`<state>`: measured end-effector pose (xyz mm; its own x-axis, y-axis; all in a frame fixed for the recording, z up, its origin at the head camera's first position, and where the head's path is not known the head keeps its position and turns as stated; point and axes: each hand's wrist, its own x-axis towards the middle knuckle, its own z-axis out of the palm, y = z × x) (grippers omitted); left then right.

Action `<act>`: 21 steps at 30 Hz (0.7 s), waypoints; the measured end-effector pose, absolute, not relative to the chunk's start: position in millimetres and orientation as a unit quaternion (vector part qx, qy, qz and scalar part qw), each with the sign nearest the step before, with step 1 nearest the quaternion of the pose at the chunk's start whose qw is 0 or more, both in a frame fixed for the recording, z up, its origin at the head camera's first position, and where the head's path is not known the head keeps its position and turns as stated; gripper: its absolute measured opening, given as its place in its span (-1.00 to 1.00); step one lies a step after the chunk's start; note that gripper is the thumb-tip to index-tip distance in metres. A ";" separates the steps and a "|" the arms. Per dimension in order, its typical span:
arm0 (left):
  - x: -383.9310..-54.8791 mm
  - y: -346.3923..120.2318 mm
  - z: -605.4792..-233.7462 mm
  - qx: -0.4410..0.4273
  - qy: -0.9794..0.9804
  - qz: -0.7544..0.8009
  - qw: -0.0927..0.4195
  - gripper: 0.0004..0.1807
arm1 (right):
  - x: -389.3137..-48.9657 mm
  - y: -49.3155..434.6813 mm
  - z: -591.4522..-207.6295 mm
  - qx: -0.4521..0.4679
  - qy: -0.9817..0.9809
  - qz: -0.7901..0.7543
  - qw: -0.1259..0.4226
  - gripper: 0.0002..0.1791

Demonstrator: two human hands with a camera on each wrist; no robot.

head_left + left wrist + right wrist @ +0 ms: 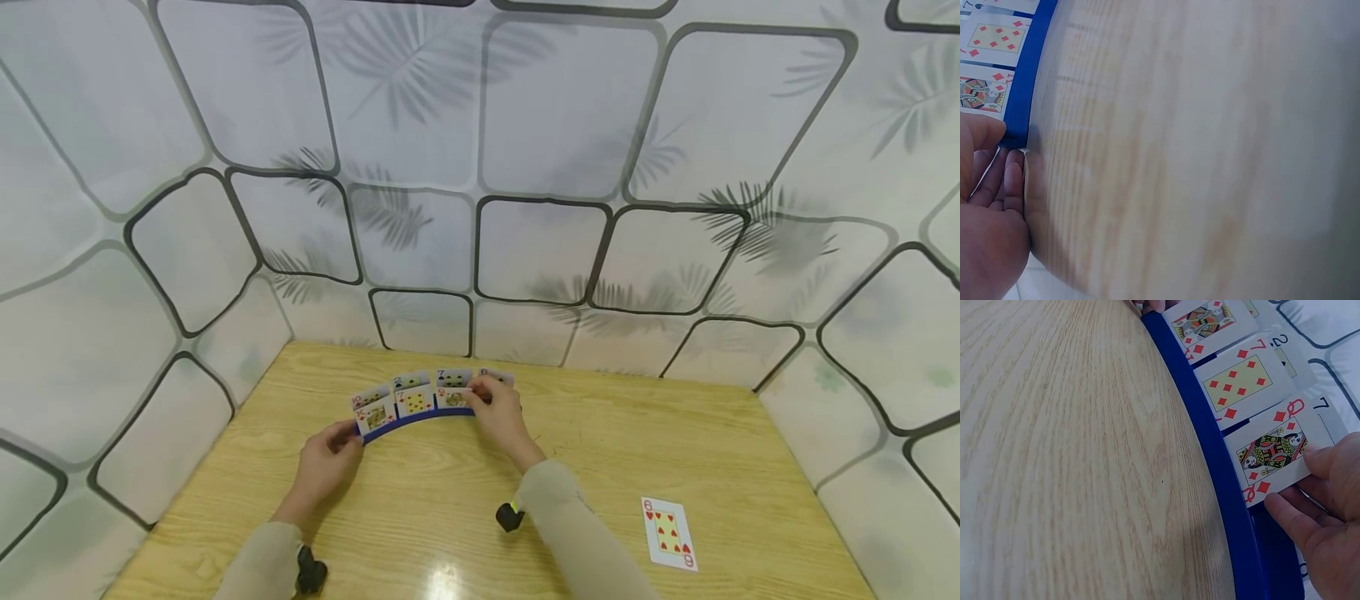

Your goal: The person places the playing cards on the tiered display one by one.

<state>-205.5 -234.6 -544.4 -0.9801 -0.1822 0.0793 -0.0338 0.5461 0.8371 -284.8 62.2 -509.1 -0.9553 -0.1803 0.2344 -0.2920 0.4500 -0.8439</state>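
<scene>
A curved blue card holder [420, 419] stands on the table with two rows of playing cards upright in it. My left hand [324, 462] grips its left end, the thumb beside the king of diamonds [375, 417]. With thumb and fingers, my right hand [1329, 506] pinches the right edge of the queen of diamonds [1272, 453], which is in the front row. Between king and queen stands the seven of diamonds [415, 402]. Behind them the back row shows a red ten [367, 394], a black two [411, 380], a black seven [453, 375] and a six [504, 377], partly hidden.
A six of hearts [669, 533] lies face up on the wooden table [420, 508], to the right of my right forearm. Patterned curtain-like walls [540, 250] enclose the table's back and sides. Small black devices [510, 517] are at both wrists.
</scene>
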 end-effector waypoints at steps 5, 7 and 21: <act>-206.4 -233.8 -544.0 0.059 -0.876 -0.472 0.084 -0.62 | -285.0 61.5 -508.8 0.128 -0.853 0.503 0.050 -0.87; -207.1 -234.2 -544.8 0.058 -0.876 -0.471 0.086 -0.62 | -284.7 61.6 -508.8 0.128 -0.854 0.502 0.049 -0.87; -205.6 -234.9 -544.8 0.061 -0.874 -0.476 0.081 -0.62 | -282.1 60.0 -509.9 0.137 -0.853 0.500 0.066 -0.88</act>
<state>-205.6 -234.9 -544.8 -0.9795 -0.1830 0.0841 -0.0285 0.5393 0.8416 -282.1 60.0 -509.9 -0.9538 -0.1681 0.2489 -0.2993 0.4630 -0.8343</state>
